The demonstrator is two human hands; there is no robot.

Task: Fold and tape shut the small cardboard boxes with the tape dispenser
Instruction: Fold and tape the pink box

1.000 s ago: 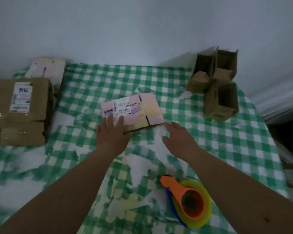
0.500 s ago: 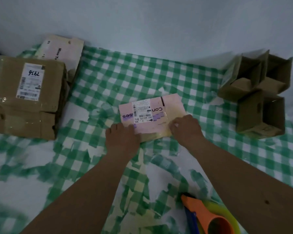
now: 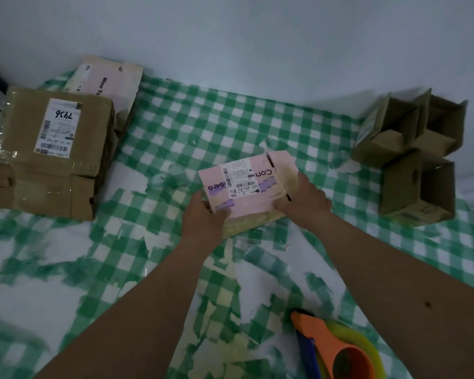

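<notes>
A small pink cardboard box point(image 3: 246, 181) with a white barcode label lies at the middle of the green checked tablecloth point(image 3: 203, 127). My left hand point(image 3: 205, 217) grips its near left corner, thumb on top. My right hand point(image 3: 304, 201) holds its near right side, fingers curled over the edge by a dark slit. The box's near edge is tilted up off the cloth. An orange tape dispenser point(image 3: 337, 348) with a yellow-green tape roll lies at the bottom right, close under my right forearm.
A stack of taped brown parcels point(image 3: 52, 157) sits at the left, with a flat pink box point(image 3: 107, 88) behind it. Three open brown boxes point(image 3: 413, 157) are grouped at the right by the wall. The cloth's print is worn and patchy near me.
Both hands closed in on the pink box: from lying flat beside it they now grip its near corners and have lifted that edge. The camera has shifted closer.
</notes>
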